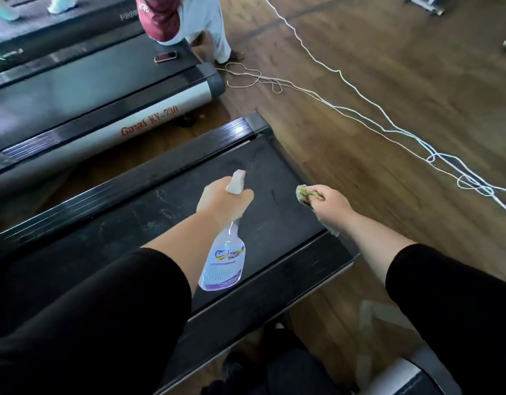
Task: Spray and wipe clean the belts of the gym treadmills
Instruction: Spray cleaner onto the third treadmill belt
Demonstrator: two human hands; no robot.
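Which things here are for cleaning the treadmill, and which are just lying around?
For the job: spray bottle in the left hand, cloth in the right hand, the black belt below them.
Just lying about: phone on the next treadmill, white cords across the wooden floor.

Black belt [166, 212], purple-labelled clear bottle [223, 263], yellowish cloth [306, 193], brown floor [388, 81]

I see a brown wood floor [388, 81]. Three treadmills stand on it side by side. The nearest treadmill [126, 189] has a black belt [149, 212] with pale scuff marks. The next treadmill [160, 115] — silver side, red letters — has a phone [165, 56] lying flat near its end. The far treadmill [60, 27] is mostly cut off. Thin white cords [360, 89] lie across the floor — one tangle sits just beside the next treadmill's end.
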